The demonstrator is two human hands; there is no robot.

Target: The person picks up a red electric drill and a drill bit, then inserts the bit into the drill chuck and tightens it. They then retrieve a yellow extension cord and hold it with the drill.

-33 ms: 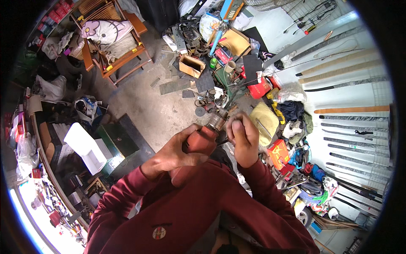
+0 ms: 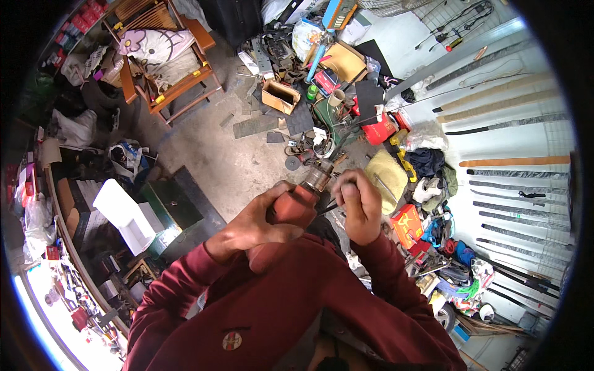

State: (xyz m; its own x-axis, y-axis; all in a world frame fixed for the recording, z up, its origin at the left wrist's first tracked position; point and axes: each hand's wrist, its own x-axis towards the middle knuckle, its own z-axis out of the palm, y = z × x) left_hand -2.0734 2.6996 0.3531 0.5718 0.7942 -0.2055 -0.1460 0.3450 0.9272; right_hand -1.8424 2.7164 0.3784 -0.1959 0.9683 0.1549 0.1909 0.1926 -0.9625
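My left hand [image 2: 266, 222] is wrapped round the body of a red power drill [image 2: 294, 208], held close to my lap. The drill's metal chuck [image 2: 317, 177] points away from me and slightly right. Just right of the chuck, my right hand [image 2: 359, 204] is closed with its fingers curled and thumb on top. What it grips is mostly hidden. A thin dark rod [image 2: 328, 209] shows between this hand and the drill body; I cannot tell whether the fingers hold it.
Beyond the drill, tools, scraps and an open wooden box [image 2: 281, 97] litter the floor. A yellow pad [image 2: 386, 180] and a red box [image 2: 406, 226] lie to the right. At left are a white open box [image 2: 125, 216], a dark green case [image 2: 173, 207] and a wooden chair [image 2: 164, 77].
My right hand has shifted slightly right and its wrist has turned a little. The left hand and the drill stay almost in place.
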